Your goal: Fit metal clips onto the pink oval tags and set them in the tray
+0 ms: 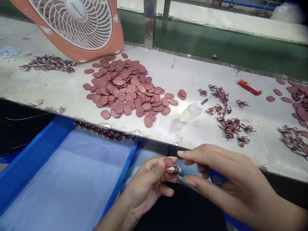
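Between the fingers and thumb of my left hand [149, 183] is a reddish-brown oval disc [167, 163] with a small brown and white figurine [174, 170] on it. Just to the right, my right hand [223, 179] has its thumb and fingers apart, with nothing between them. A heap of similar oval discs [127, 86] lies on the white table [168, 61]. Right of the heap lies a clear squeeze bottle [191, 111] with a thin needle tip. Several small figurines [231, 126] are scattered beside the bottle.
An orange fan [81, 25] stands at the back left near a row of figurines [50, 63]. A blue tray [69, 179] with figurines along its far end sits below the table edge. A red packet [249, 87] and more discs [300, 96] are at the right.
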`<state>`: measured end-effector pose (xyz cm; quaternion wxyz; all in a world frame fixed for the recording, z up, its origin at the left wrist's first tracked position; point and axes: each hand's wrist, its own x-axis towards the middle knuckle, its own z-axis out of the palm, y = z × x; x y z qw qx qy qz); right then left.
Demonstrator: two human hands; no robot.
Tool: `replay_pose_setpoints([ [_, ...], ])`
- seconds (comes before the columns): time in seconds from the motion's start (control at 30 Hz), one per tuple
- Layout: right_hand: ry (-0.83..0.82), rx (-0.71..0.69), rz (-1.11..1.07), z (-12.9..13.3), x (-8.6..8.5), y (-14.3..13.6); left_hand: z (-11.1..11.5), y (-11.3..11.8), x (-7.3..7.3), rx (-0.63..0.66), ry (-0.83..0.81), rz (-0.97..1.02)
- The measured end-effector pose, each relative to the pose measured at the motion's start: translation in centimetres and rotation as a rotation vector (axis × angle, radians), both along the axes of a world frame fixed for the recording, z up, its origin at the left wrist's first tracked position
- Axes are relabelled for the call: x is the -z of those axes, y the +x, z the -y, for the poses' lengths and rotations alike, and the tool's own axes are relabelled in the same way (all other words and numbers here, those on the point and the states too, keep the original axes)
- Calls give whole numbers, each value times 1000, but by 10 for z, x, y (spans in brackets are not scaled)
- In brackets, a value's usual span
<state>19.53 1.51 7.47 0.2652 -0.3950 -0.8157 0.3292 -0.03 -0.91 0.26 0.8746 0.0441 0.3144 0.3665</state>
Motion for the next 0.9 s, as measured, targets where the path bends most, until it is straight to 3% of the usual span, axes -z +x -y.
replay_pose_setpoints([
  [0.2,-197,-33,-84,-5,9,-8,-4,-5,3,12,23,30],
  [0.5,-214,-24,-108,-9,13,-17,-7,-10,2,43,85,14],
  [0.6,-97,7,-116,-9,17,-22,-6,-15,2,15,92,-39],
  [0.8,447,152,-46,-1,45,-47,7,-20,3,-461,174,-558],
  [0.9,565,110,-63,0,65,-63,11,-20,3,-490,217,-658],
])
